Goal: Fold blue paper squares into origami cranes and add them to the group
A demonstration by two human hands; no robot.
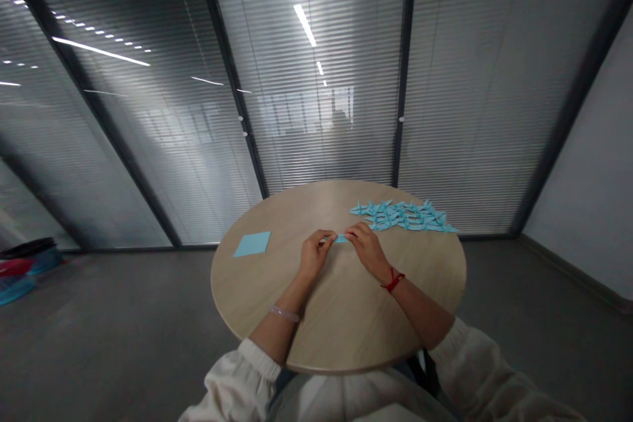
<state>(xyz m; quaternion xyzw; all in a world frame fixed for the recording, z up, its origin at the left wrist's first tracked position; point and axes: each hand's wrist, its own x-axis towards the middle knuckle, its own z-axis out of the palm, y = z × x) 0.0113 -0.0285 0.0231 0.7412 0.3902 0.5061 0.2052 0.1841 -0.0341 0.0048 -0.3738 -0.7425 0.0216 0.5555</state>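
Between my two hands is a small folded piece of light-blue paper (pixel 341 239), close to the tabletop. My left hand (pixel 315 252) pinches its left end with thumb and fingers. At the other end my right hand (pixel 366 249) pinches the paper in the same way. The fingers cover both ends, so the shape of the folds is hard to make out. Just beyond my right hand, several light-blue folded paper cranes (pixel 403 215) lie in close rows. A flat light-blue paper sheet (pixel 252 244) rests to the left of my left hand.
All of this is on a round wooden table (pixel 346 330) in front of me. Glass panels with blinds (pixel 326 145) stand behind its far edge. On the floor at far left are dark, red and blue items (pixel 30 264), partly cut off by the frame.
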